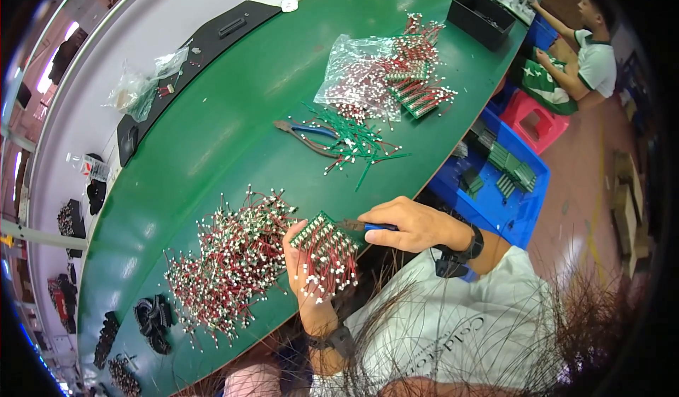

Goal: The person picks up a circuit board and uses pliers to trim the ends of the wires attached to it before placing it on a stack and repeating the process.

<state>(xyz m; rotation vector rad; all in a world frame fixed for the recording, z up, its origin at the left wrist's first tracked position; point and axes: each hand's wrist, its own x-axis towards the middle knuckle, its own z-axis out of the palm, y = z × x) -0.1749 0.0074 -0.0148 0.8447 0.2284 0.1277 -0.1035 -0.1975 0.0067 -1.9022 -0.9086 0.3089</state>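
Observation:
My left hand [305, 270] holds a small green circuit board [320, 231] with many red wires and white connectors [332, 266] hanging from it, at the near edge of the green table [212, 128]. My right hand [414, 224] grips blue-handled cutting pliers [361, 226], their jaws touching the board's right end. A large heap of loose red wires with white ends [226, 259] lies just left of my left hand.
Farther up the table lie a second pair of blue-handled pliers [308, 134], green wires [357, 142], a clear bag of wired parts [361, 75] and more wired boards [421, 93]. A black bin [481, 19] stands at the far right end. Blue crates [498, 185] sit below. Another person [583, 61] sits at the top right.

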